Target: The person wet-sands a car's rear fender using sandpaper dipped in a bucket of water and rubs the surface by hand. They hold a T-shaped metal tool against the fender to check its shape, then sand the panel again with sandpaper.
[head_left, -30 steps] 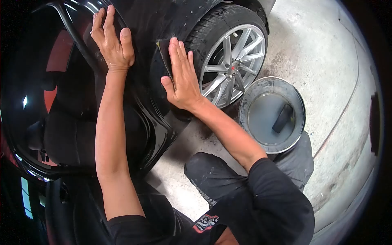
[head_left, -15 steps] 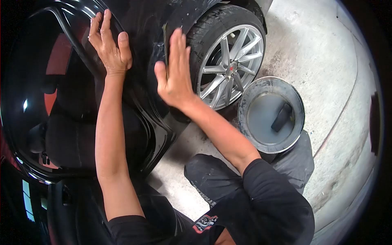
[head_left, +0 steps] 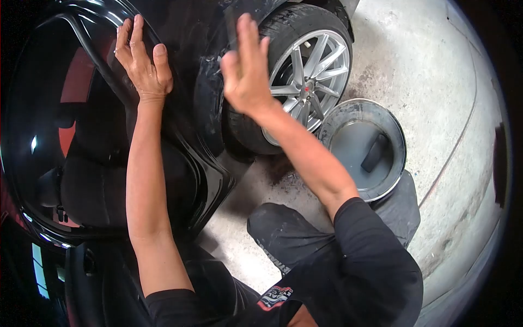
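Note:
My left hand [head_left: 144,60] is open, wet fingers stretched out, resting on the glossy black car body [head_left: 180,24] beside the door opening. My right hand [head_left: 248,73] is at the rear panel next to the wheel, slightly blurred, fingers straight and together with the thumb apart. Along the fingers' left side runs a thin dark sheet [head_left: 232,31], seen edge-on and smeared, which looks like sandpaper between hand and panel. Pale wet smears [head_left: 211,65] mark the panel left of this hand.
A tyre [head_left: 291,24] with a silver spoked rim [head_left: 321,65] stands right of my right hand. Near my knee is a bucket [head_left: 400,139] of cloudy water with a black block [head_left: 376,153] in it. The open car door frame [head_left: 190,158] lies left, above the concrete floor [head_left: 441,98].
My right hand has shifted right and slightly upward along the panel, with the thin dark sheet moving along. My left hand stays at almost the same spot.

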`<state>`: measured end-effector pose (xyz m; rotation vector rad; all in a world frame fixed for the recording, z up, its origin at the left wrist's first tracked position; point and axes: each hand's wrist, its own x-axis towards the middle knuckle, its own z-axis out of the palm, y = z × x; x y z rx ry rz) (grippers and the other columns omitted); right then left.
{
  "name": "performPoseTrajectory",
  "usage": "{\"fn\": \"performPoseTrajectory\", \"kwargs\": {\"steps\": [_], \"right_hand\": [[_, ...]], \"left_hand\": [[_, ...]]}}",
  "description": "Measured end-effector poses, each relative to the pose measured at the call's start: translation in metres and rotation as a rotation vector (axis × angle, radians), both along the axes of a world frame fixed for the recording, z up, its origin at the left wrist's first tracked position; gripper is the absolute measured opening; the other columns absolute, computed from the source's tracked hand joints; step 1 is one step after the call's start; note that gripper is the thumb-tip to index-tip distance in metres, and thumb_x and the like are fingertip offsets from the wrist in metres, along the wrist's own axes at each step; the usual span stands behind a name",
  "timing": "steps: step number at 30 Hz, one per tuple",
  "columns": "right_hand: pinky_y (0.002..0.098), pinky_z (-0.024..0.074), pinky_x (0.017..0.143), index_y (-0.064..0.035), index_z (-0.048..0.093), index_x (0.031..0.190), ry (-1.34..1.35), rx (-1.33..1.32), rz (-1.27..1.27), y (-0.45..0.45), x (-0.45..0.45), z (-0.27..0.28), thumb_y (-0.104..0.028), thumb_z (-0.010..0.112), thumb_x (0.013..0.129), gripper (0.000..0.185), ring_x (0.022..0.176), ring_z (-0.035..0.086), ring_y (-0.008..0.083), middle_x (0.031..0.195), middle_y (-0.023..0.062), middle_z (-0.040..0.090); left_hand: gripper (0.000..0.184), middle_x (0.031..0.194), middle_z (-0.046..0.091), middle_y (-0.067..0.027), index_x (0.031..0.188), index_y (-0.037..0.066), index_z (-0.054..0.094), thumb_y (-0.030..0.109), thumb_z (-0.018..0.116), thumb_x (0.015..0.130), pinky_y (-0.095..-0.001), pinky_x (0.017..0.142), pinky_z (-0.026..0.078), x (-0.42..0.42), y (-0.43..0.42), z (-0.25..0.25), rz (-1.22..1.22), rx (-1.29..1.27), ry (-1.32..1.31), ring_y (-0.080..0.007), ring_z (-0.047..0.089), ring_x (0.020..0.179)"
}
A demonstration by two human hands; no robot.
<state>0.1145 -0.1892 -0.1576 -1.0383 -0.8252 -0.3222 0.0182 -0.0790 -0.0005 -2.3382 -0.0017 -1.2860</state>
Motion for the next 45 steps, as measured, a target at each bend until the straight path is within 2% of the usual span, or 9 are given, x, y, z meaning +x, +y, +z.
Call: {"fn": "performPoseTrajectory", "kwargs": {"steps": [2,4,5,6,10,16,32,40,45], "right_hand": [[0.0569,0.0175,0.125,0.0101,0.026,0.157,0.289,0.062,0.169,-0.014,0.038,0.011,-0.031,0.05,0.107,0.07,0.15,0.032,0.0495,0.16,0.0331,0.035],[0.0413,0.0419,0.113,0.0076,0.042,0.15,0.109,0.063,0.019,-0.028,0.057,0.007,-0.03,0.04,0.112,0.053,0.134,0.054,0.0416,0.142,0.0273,0.056],[0.0409,0.0389,0.116,0.0078,0.041,0.151,0.128,0.111,-0.119,-0.01,0.046,0.001,-0.026,0.043,0.112,0.052,0.14,0.05,0.0406,0.147,0.0297,0.052],[0.057,0.0246,0.123,0.0118,0.027,0.156,0.128,0.036,0.067,-0.006,0.033,0.0,-0.028,0.052,0.106,0.069,0.151,0.03,0.0501,0.159,0.0346,0.034],[0.0662,0.0199,0.121,0.0114,0.021,0.159,-0.139,-0.074,0.017,-0.007,-0.068,0.002,-0.034,0.055,0.103,0.08,0.153,0.02,0.0536,0.166,0.0357,0.016],[0.0658,0.0146,0.122,0.0119,0.019,0.159,-0.011,-0.113,0.036,0.0,-0.056,0.027,-0.046,0.046,0.106,0.083,0.154,0.018,0.0525,0.166,0.0349,0.017],[0.0666,0.0218,0.12,0.0074,0.019,0.161,-0.282,-0.21,-0.002,-0.018,-0.04,0.006,-0.037,0.06,0.1,0.085,0.154,0.024,0.0487,0.168,0.0295,0.02],[0.0643,0.0219,0.121,0.0054,0.022,0.161,-0.229,-0.129,0.211,-0.029,-0.051,-0.003,-0.042,0.054,0.103,0.081,0.154,0.024,0.0489,0.167,0.0287,0.022],[0.0635,0.0222,0.121,0.0047,0.025,0.16,-0.268,-0.15,0.049,-0.012,-0.015,0.01,-0.043,0.054,0.103,0.08,0.153,0.026,0.0483,0.166,0.0282,0.024]], "left_hand": [[0.063,0.151,0.045,-0.0246,0.148,0.005,0.055,0.049,0.05,0.103,-0.0505,0.12,0.03,0.0,0.003,0.0,-0.044,-0.009,-0.011,-0.0413,0.037,0.144],[0.067,0.151,0.044,-0.0235,0.15,0.006,0.054,0.053,0.042,0.105,-0.0495,0.12,0.03,0.001,0.003,0.0,-0.003,0.019,-0.011,-0.0392,0.036,0.146],[0.068,0.152,0.043,-0.0229,0.151,0.006,0.053,0.056,0.039,0.106,-0.0489,0.121,0.03,0.0,0.003,0.001,0.021,0.034,-0.009,-0.0381,0.035,0.147],[0.068,0.151,0.043,-0.0231,0.151,0.006,0.053,0.056,0.039,0.106,-0.049,0.121,0.03,-0.002,0.003,0.0,0.025,0.029,-0.009,-0.0382,0.035,0.147],[0.068,0.151,0.045,-0.0241,0.15,0.006,0.054,0.055,0.04,0.105,-0.0492,0.12,0.031,0.002,0.004,0.003,0.0,0.046,-0.02,-0.0389,0.037,0.145],[0.063,0.151,0.047,-0.0251,0.148,0.005,0.056,0.048,0.049,0.102,-0.0512,0.119,0.027,0.0,0.004,0.0,-0.046,-0.002,-0.017,-0.0421,0.04,0.142],[0.066,0.15,0.045,-0.0246,0.15,0.006,0.054,0.052,0.04,0.105,-0.0496,0.121,0.028,0.0,0.005,0.001,-0.021,0.034,-0.023,-0.04,0.038,0.145],[0.062,0.15,0.048,-0.0248,0.148,0.005,0.056,0.046,0.05,0.101,-0.0517,0.118,0.028,-0.002,0.002,0.002,-0.021,0.029,-0.016,-0.0441,0.04,0.142],[0.062,0.15,0.048,-0.0242,0.148,0.006,0.056,0.045,0.052,0.1,-0.0518,0.119,0.028,0.001,0.004,0.001,-0.057,0.009,-0.024,-0.0435,0.04,0.143]]}}
